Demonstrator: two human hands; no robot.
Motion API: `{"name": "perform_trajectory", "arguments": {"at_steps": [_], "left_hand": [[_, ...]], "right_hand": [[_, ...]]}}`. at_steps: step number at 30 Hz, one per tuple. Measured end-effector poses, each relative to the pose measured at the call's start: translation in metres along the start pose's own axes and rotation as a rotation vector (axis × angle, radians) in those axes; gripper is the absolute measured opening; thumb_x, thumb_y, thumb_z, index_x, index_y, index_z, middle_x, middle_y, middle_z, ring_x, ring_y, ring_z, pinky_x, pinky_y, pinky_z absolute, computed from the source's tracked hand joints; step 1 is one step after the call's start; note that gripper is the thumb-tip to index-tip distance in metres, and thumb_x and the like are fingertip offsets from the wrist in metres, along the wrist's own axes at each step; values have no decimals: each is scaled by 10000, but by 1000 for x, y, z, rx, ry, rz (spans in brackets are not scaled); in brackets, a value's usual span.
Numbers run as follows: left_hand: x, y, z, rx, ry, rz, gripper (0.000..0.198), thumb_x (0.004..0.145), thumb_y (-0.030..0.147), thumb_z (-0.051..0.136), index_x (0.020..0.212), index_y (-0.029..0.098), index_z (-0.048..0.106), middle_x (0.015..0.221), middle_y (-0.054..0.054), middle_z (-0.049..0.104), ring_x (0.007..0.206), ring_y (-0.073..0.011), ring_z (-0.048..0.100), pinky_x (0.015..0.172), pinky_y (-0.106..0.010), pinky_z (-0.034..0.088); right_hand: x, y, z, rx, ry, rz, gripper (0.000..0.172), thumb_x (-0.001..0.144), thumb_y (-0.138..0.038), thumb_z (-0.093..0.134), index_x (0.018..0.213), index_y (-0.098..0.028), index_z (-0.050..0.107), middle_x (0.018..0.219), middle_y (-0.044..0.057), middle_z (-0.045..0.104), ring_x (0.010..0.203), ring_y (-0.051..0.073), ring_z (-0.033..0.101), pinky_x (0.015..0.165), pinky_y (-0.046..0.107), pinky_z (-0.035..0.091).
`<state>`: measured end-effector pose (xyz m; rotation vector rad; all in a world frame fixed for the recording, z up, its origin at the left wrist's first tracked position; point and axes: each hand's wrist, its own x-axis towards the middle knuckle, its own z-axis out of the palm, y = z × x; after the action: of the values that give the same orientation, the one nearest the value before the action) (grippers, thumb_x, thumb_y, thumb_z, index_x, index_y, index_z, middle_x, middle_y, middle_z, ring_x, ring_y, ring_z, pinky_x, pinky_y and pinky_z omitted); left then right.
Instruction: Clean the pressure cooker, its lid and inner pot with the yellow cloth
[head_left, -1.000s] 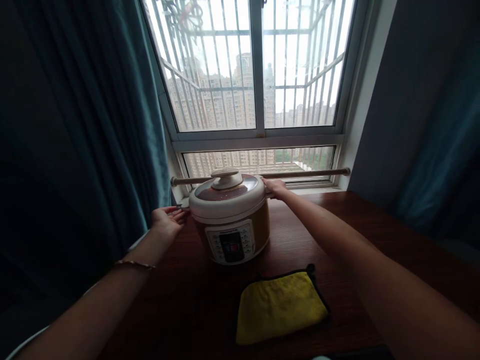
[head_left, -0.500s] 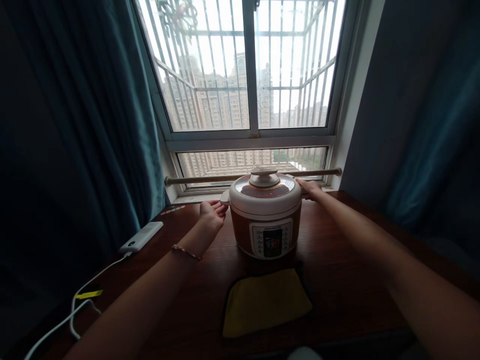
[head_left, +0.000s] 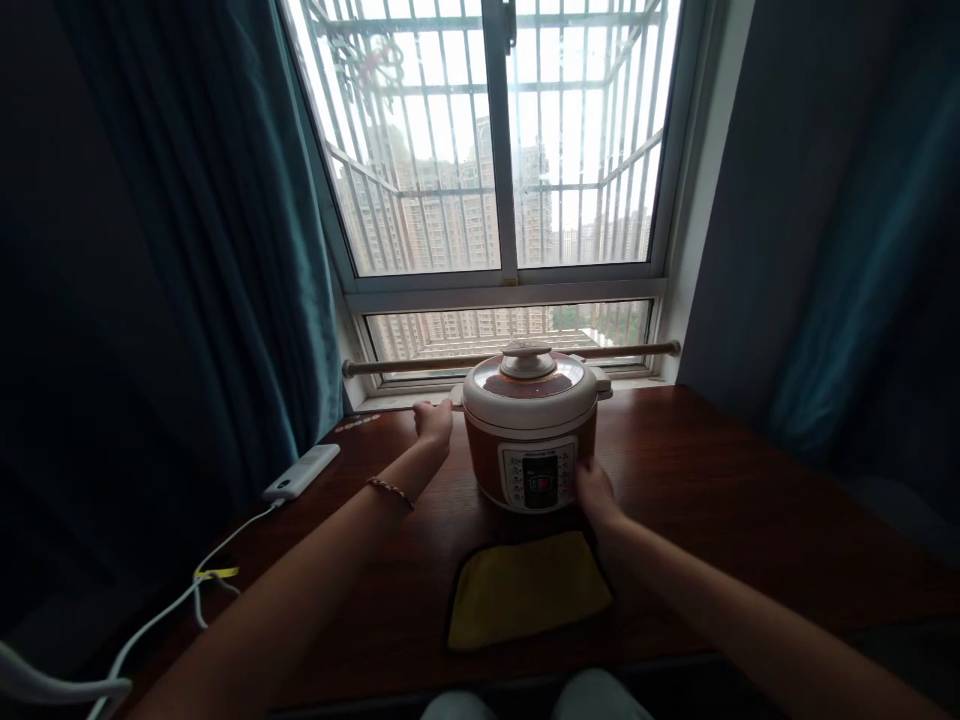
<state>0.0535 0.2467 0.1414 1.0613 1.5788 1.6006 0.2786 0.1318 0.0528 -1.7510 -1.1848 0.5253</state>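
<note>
A brown and cream electric pressure cooker (head_left: 484, 445) stands on the dark wooden table, its round lid knob on top and its control panel facing me. Close by its left handle is my left hand (head_left: 435, 428), fingers curled in; whether they grip anything there is hidden. A braided bracelet circles that wrist. My right hand (head_left: 597, 492) is low at the cooker's front right side, by the panel's edge. It appears to touch the body, but most of its fingers are out of sight. The right handle (head_left: 603, 383) is free of any hand.
A yellow cloth with a dark border (head_left: 529, 590) lies in front of the cooker. To the left are a white power bank (head_left: 301, 472) and its white cable (head_left: 161, 615) with a yellow tag. Behind stand a barred window (head_left: 450, 200), a horizontal rail (head_left: 397, 367) and a blue curtain (head_left: 277, 250).
My right hand has left the right handle and come down and nearer, to the cooker's front right side. The fingers of my left hand, spread before, have curled in by the left handle.
</note>
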Motion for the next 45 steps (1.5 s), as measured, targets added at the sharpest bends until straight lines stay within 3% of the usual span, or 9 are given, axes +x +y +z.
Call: {"name": "perform_trajectory", "arguments": {"at_steps": [3, 8, 11, 16, 28, 32, 38, 41, 45], "left_hand": [[-1, 29, 15, 116, -29, 374, 438, 700, 224, 624, 1113, 187, 482, 1295, -120, 453, 1263, -244, 349, 1048, -351, 252], [0, 79, 60, 583, -354, 1108, 484, 816, 350, 515, 1221, 92, 449, 1291, -179, 464, 1275, -256, 338, 1061, -359, 237], [2, 91, 90, 797, -497, 1108, 542, 827, 466, 480, 1237, 113, 460, 1290, -161, 484, 1225, -268, 401, 1006, -364, 298], [2, 87, 121, 915, -558, 1011, 539, 789, 608, 438, 1051, 166, 603, 1061, -128, 621, 963, -258, 566, 804, -326, 410], [7, 82, 132, 962, -514, 912, 616, 729, 703, 415, 1036, 209, 615, 1095, -139, 605, 1006, -313, 535, 792, -369, 395], [12, 84, 135, 957, -553, 887, 664, 711, 704, 443, 1106, 192, 594, 1147, -140, 597, 1042, -312, 532, 827, -355, 393], [16, 88, 135, 956, -592, 882, 648, 719, 679, 454, 1101, 176, 600, 1148, -130, 612, 1034, -305, 548, 834, -343, 403], [16, 89, 135, 966, -605, 871, 659, 712, 687, 447, 1122, 191, 589, 1158, -116, 612, 1042, -297, 550, 846, -337, 406], [17, 89, 135, 975, -602, 857, 671, 713, 680, 442, 1147, 186, 578, 1182, -125, 597, 1073, -306, 535, 879, -350, 396]], "right_hand": [[-56, 22, 37, -55, -44, -168, 216, 828, -273, 414, 901, -163, 585, 897, 119, 629, 846, 233, 598, 775, 339, 466], [-92, 46, 68, -222, -303, -493, 420, 835, -376, 465, 1204, -186, 532, 1299, 95, 477, 1232, 253, 389, 1033, 373, 306], [-96, 47, 65, -238, -420, -581, 510, 809, -453, 512, 1288, -283, 468, 1395, 2, 389, 1319, 236, 257, 1078, 370, 236], [-100, 44, 61, -251, -507, -607, 442, 811, -469, 508, 1213, -288, 541, 1299, 3, 502, 1246, 210, 365, 1051, 329, 268], [-97, 45, 68, -215, -445, -623, 328, 795, -415, 552, 1083, -270, 615, 1181, 5, 581, 1120, 218, 458, 978, 330, 329], [-96, 42, 56, -144, -329, -618, 254, 871, -284, 409, 876, -226, 657, 915, 51, 649, 903, 190, 565, 805, 294, 421], [18, -22, -47, 25, 381, -466, 244, 872, -236, 369, 901, -156, 597, 851, 82, 614, 793, 177, 568, 748, 297, 447], [108, -55, -97, -147, 19, -534, 354, 722, -116, 544, 1073, -150, 577, 1012, 80, 611, 977, 196, 553, 899, 325, 417], [184, -69, -113, -264, -485, -419, 768, 449, -31, 712, 1187, -153, 540, 1075, 66, 613, 1020, 252, 551, 916, 354, 431]]}}
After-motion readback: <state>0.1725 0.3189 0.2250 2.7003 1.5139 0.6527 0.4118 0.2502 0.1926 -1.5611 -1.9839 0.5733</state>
